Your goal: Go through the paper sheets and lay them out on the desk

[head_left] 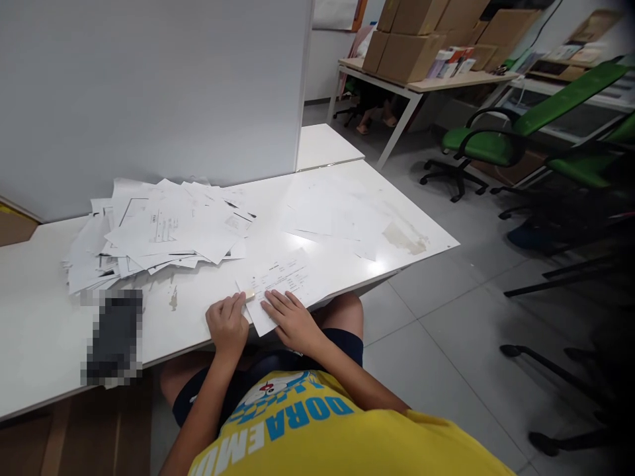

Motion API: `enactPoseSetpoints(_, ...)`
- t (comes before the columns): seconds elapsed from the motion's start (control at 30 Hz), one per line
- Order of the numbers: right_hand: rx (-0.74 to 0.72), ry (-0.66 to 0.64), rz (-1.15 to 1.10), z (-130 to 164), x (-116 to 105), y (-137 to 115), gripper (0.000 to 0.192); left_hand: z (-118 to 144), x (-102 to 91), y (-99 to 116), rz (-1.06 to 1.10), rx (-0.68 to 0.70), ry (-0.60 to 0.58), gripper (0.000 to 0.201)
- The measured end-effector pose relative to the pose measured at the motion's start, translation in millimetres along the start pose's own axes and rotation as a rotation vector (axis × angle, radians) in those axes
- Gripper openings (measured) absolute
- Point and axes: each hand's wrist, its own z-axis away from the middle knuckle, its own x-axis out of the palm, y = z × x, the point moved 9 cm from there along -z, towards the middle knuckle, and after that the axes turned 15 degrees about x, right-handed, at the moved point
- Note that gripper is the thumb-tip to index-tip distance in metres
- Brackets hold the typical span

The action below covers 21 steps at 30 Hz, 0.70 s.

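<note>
A printed sheet (285, 277) lies at the near edge of the white table (44, 330), partly hanging over it. My left hand (227, 325) is curled beside the sheet's left edge and pinches a small tan object (249, 295) whose tip touches the paper. What the object is cannot be told. My right hand (292, 318) rests flat on the lower part of the sheet, fingers spread, pressing it down.
A loose pile of printed papers (159, 231) covers the table's left middle, and a flatter spread of sheets (337, 211) lies to the right. A blurred dark object (114, 337) sits near the front left. A white partition (149, 86) stands behind. Green office chairs (496, 139) and stacked cardboard boxes (411, 39) are at the right.
</note>
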Motion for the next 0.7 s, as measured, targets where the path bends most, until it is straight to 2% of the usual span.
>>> enactPoseSetpoints(0.13,-0.054,0.037,-0.034,0,-8,2,0.052,5,7.3,-2,-0.009,-0.026,-0.036,0.038)
enactPoseSetpoints(0.3,-0.074,0.077,-0.052,-2,-21,0,0.051,6,2.4,0,-0.022,0.003,0.022,0.038)
enactPoseSetpoints(0.4,-0.061,0.172,-0.067,0,-41,4,0.053,7,1.1,1,-0.044,0.013,0.042,0.04)
enactPoseSetpoints(0.47,-0.039,0.297,-0.066,3,-66,12,0.054,8,0.5,1,-0.059,0.017,0.054,0.041)
enactPoseSetpoints(0.57,0.046,0.546,-0.022,9,-118,38,0.058,8,-1.1,2,-0.073,0.019,0.076,0.041)
enactPoseSetpoints(0.7,0.147,1.015,0.061,32,-190,76,0.049,7,-2.3,4,-0.077,0.025,0.074,0.042)
